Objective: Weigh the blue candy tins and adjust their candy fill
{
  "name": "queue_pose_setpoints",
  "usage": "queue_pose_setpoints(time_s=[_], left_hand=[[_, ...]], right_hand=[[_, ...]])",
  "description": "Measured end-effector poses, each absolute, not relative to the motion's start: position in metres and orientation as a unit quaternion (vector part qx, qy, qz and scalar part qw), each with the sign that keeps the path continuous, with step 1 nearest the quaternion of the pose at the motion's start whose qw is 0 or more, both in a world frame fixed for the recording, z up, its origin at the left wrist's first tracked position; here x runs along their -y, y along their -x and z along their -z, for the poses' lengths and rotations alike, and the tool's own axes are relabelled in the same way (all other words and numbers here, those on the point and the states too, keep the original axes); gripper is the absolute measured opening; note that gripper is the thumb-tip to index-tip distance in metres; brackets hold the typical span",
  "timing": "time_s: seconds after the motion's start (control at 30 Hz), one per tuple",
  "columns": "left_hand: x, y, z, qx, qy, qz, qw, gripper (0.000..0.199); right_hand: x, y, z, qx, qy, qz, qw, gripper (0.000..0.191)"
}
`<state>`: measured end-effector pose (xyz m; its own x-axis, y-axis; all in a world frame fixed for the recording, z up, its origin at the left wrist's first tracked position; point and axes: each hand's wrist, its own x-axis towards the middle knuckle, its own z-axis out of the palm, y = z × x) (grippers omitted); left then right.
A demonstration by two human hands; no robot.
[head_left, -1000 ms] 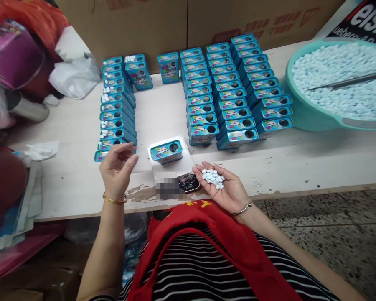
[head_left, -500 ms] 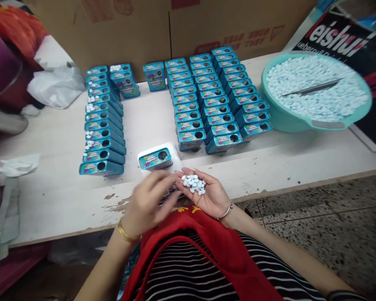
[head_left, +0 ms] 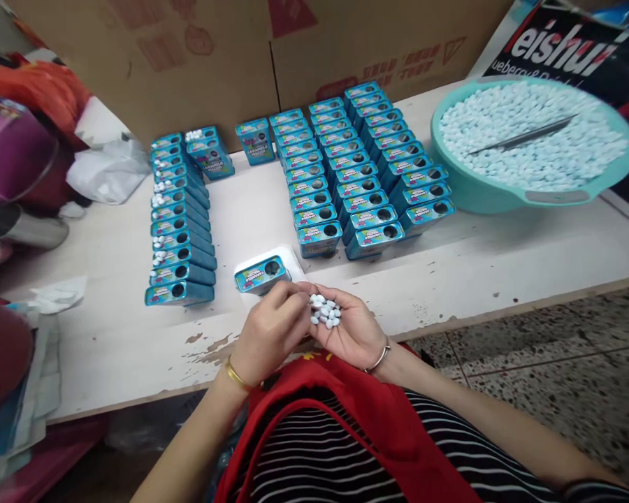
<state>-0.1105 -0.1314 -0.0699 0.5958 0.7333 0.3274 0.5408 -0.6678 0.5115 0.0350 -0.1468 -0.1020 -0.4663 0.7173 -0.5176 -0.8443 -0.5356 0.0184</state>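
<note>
My right hand lies palm up, cupped around a small heap of pale blue and white candies. The fingers of my left hand are pinched together at the near edge of that heap; whether a candy is between them is hidden. Just beyond both hands, a blue candy tin with a round opening stands on a small white platform. My left hand partly covers the platform's front.
A row of blue tins stands on the left, some with candies on top. More rows of tins stand right of centre. A turquoise basin full of candies, with a dark metal tool on them, is at right. A cardboard box stands behind.
My left hand has moved right and its fingers have closed at the candies in my right palm. The camera view has shifted slightly. The tin on the platform has stayed in place.
</note>
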Motion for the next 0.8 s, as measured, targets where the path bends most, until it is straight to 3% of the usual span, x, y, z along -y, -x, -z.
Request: queue_pose_setpoints(time_s=[0.17,0.4,0.67,0.8], left_hand=[[0.105,0.125,0.054,-0.423,-0.832,-0.331,0.139,0.007],[0.086,0.138,0.05,-0.452,-0.837,-0.275,0.137,0.006],[0.102,0.173,0.025,-0.557,-0.711,-0.414,0.116,0.006],[0.107,0.186,0.031,-0.579,-0.685,-0.427,0.116,0.007]], right_hand=[[0.143,-0.035,0.102,-0.122,0.225,-0.852,0.457,0.023],[0.147,-0.044,0.111,-0.116,0.255,-0.839,0.467,0.022],[0.157,-0.069,0.124,-0.121,0.308,-0.808,0.487,0.019],[0.159,-0.075,0.126,-0.135,0.327,-0.793,0.496,0.021]])
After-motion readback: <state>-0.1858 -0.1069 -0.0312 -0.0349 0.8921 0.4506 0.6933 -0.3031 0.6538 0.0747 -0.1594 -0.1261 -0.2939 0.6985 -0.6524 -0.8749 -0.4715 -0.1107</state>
